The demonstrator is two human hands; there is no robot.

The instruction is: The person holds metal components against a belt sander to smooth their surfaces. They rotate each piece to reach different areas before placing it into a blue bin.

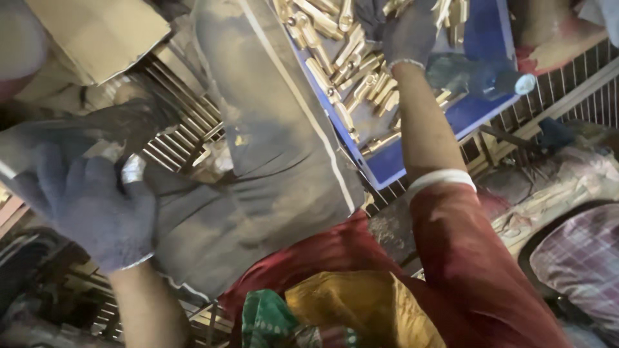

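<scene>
Starting at the left, the gloved left hand (97, 212) sits low and close to the camera, its fingers (61, 183) curled together around a small shiny metal piece (133, 169) that peeks out beside the thumb. Just behind that hand lies a rack of thin metal rods (177, 132), with a cardboard flap (97, 35) above it. A grey cloth (271, 142) with a pale stripe runs down the middle, between the two hands.

Further right, the gloved right hand (409, 32) reaches up into a blue tray (480, 109) heaped with brass parts (351, 61). These parts are short and tube-like, and most lie with their long axes slanting from lower right to upper left, fanned out just to the left of and beneath the right hand. Whether its fingers are apart or closed on a part I cannot tell, as the glove hides them against the pile. The right hand is plainly the nearer one to the brass; the left is well apart from the tray.
</scene>
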